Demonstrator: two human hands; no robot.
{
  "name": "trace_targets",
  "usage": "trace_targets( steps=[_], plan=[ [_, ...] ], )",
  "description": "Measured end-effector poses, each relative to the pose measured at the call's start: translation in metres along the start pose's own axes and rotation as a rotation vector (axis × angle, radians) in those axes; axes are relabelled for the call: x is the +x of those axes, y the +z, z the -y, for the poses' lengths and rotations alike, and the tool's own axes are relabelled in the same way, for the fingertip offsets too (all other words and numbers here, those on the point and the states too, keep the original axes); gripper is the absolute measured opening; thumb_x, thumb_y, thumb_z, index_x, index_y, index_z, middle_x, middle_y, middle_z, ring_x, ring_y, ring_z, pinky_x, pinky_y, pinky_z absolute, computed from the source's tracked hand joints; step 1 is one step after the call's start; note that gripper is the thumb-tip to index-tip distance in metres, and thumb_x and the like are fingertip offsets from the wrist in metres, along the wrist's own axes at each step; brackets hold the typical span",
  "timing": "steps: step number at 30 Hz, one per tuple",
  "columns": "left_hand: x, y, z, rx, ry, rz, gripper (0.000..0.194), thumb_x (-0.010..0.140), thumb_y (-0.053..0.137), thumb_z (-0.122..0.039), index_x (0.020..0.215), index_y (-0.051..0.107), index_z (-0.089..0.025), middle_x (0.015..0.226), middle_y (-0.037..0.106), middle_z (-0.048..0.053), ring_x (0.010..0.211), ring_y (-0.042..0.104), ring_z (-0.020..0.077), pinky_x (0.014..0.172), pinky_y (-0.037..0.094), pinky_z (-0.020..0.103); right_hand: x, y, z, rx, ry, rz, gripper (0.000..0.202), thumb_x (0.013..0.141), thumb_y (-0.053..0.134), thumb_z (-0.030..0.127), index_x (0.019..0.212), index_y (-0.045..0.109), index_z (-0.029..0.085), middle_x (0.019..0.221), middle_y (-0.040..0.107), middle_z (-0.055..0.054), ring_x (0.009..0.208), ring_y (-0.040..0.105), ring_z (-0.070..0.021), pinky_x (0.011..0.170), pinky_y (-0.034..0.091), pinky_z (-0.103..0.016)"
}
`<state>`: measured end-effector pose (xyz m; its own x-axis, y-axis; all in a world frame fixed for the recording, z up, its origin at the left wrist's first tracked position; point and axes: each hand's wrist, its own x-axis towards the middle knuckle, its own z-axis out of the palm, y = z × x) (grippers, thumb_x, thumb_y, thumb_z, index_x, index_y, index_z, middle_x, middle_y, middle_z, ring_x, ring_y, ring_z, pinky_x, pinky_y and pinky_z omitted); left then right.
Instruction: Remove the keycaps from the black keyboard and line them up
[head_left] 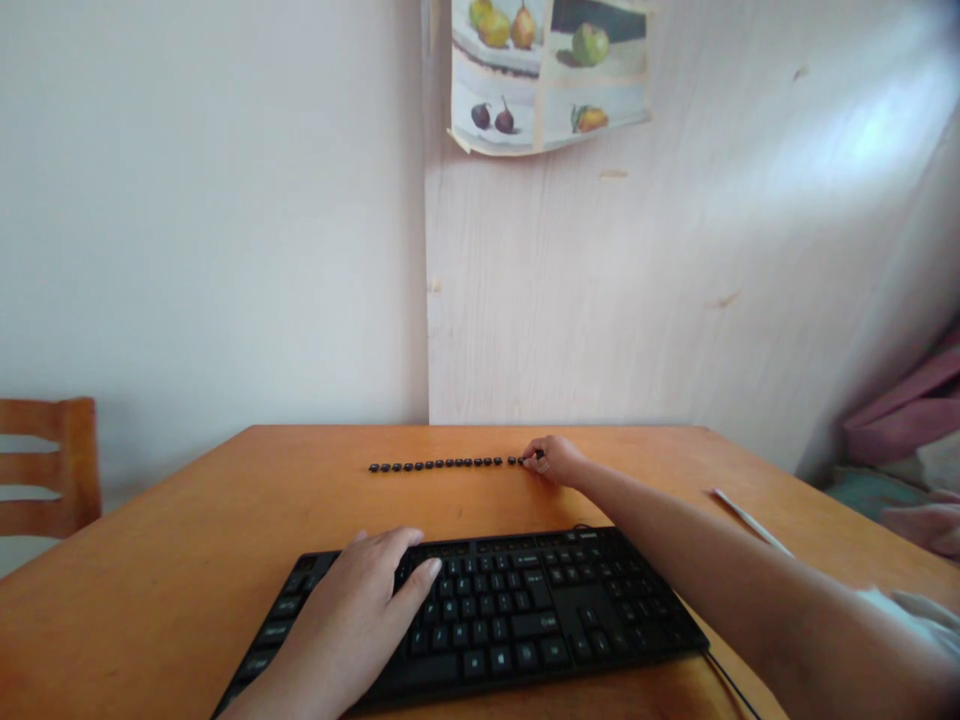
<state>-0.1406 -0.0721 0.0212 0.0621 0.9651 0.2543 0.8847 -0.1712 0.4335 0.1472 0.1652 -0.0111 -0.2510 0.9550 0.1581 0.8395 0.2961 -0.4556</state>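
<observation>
A black keyboard [517, 600] lies on the table near me. My left hand [360, 595] rests over its left part, with thumb and forefinger apart and nothing held between them. Farther back, a row of small black keycaps [448, 463] runs from left to right across the wood, with a slightly wider gap near its right end. At that right end my right hand [551, 460] is closed in a pinch, and a dark keycap [539, 455] shows at its fingertips. The fingers partly hide the last keycaps there.
The wooden table [180, 540] reaches back to the wall. A white pencil-like stick [750, 522] lies at the right, beyond my forearm. The keyboard's cable [731, 682] trails off at the lower right. A wooden chair [75, 465] stands left; pink cloth [900, 405] is heaped right.
</observation>
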Motion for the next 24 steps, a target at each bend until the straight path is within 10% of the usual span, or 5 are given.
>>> trace_targets(
  steps=[17,24],
  plan=[
    [0.000,-0.004,-0.003,-0.001,-0.007,0.029,0.046,0.088,0.042,-0.054,0.115,0.063,-0.023,0.114,0.067,0.008,0.110,0.059,0.0258,0.096,0.042,0.039,-0.004,-0.006,0.000,0.038,-0.027,-0.062,0.027,0.078,0.063,0.030,0.099,0.072,0.015,0.086,0.071,-0.007,0.072,0.060,-0.0149,0.063,0.042,-0.022],
    [0.000,-0.006,-0.005,0.011,0.013,0.036,0.043,0.089,0.041,-0.052,0.112,0.063,-0.023,0.112,0.068,0.008,0.108,0.060,0.0259,0.095,0.042,0.038,-0.033,-0.037,0.011,0.026,-0.046,-0.195,0.035,0.087,0.046,0.040,0.072,0.067,0.016,0.068,0.062,-0.002,0.071,0.057,-0.0162,0.061,0.037,-0.023]
  ],
)
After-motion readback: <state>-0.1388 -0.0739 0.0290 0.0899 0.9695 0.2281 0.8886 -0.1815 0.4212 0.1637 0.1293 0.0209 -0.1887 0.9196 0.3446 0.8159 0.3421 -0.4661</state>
